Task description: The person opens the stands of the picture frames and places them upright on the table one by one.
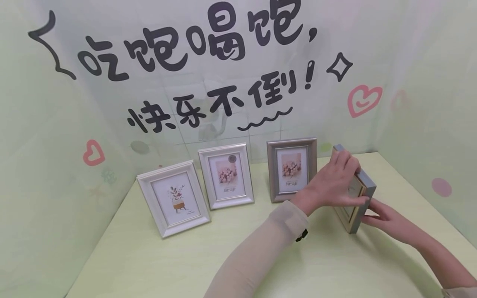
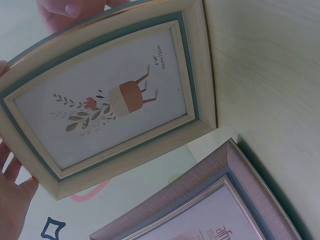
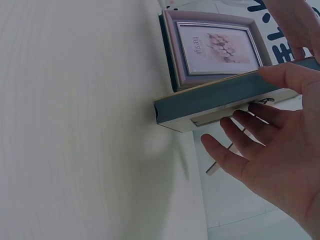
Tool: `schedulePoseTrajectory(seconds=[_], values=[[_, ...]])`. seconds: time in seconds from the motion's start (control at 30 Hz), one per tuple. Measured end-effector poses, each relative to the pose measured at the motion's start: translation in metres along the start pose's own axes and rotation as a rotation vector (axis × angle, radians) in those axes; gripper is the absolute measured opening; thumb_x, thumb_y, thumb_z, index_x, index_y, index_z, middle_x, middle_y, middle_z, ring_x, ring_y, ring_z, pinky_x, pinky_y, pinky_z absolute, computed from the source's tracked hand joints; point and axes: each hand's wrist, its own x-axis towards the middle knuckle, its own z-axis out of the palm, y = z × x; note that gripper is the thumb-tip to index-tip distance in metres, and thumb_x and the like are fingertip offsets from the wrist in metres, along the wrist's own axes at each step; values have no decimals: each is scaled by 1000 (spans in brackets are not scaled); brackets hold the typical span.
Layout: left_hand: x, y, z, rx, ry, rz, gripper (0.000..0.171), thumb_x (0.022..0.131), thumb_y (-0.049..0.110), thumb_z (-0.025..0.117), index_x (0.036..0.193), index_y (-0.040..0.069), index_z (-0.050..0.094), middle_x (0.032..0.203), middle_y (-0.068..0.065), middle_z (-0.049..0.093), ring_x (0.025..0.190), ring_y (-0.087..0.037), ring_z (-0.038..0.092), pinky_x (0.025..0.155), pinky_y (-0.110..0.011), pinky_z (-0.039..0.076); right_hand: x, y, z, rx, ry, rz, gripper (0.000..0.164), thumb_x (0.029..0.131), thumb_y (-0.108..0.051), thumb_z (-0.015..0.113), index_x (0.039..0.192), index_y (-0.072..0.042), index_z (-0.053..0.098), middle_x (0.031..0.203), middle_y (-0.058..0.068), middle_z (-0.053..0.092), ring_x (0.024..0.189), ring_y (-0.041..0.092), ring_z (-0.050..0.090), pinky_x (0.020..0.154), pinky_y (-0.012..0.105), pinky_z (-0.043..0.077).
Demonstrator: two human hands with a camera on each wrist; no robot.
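Observation:
My left hand (image 1: 337, 180) grips the upper edge of a cream picture frame (image 1: 367, 182), its fingers over the top and its thumb reaching along the side. This frame stands tilted on the table at the right. In the left wrist view its front has teal inner trim and a potted-plant print (image 2: 125, 100). From the right, my right hand (image 1: 395, 223) holds the same frame low on its side. The right wrist view puts that thumb on the teal side edge and the curled fingers at the back, where a thin strut (image 3: 215, 167) sticks out.
Left of the held frame stands a brownish-grey frame (image 1: 273, 165) with a flower print. Farther left are a white frame (image 1: 214, 205) with a similar print and another white frame (image 1: 149, 186) with a plant print. Behind the pale table (image 1: 156, 265) hangs a lettered, translucent sheet (image 1: 167, 91).

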Motion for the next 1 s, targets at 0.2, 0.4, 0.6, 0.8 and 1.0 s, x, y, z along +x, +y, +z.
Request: schedulePoseTrajectory(seconds=[0.2,0.4,0.6,0.8,1.0], values=[[1,0,-1,3,-8,-3,64,81,70,61,111,17,43,109,1,35,101,-12,30,83,-15,32,-1,-5,2,-83,39,76,53,99,1,52,148,8,34,141,-35,42,125,-23,38,90,8,45],[0,0,-2,-9,-14,-6,63,81,69,62,112,17,43,108,1,35,101,-12,30,82,-15,31,-1,-3,8,-135,134,33,47,95,6,58,140,-6,52,128,-34,54,115,-19,50,83,9,51],[-1,0,-3,-33,-13,6,63,82,67,63,113,16,43,110,0,35,102,-12,32,86,-16,31,0,-7,17,-221,233,25,24,90,6,65,111,-7,63,109,-31,60,99,-16,56,72,13,57],[-2,0,-4,-95,-21,5,63,83,65,65,116,16,43,113,1,37,104,-11,33,85,-13,35,-1,-10,21,-343,277,62,18,93,-3,66,110,-5,62,106,-27,62,97,-16,56,64,20,58],[-5,0,-4,-263,-55,-38,57,90,59,63,125,17,46,128,3,41,117,-8,37,97,-9,36,-2,-10,25,-405,316,52,14,94,-5,65,108,-6,63,99,-19,65,88,-13,54,59,19,54]])
